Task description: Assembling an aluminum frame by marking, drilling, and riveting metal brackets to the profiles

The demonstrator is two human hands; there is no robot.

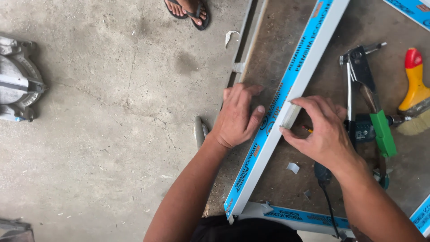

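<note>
Both forearms reach up from the bottom edge: the left hand (236, 117) lies flat, fingers spread, pressing beside the long aluminium bar (286, 96) wrapped in blue film, while the right hand (323, 131) pinches a small pale bracket (290, 114) against the bar's side. That piece looks placed but not yet fastened; a rivet tool (363, 85) and brush (415, 89) lie unused nearby. All of it rests on a worn brown table (286, 179), beside a cracked concrete floor (112, 112) where someone's sandalled feet (188, 11) stand.
</note>
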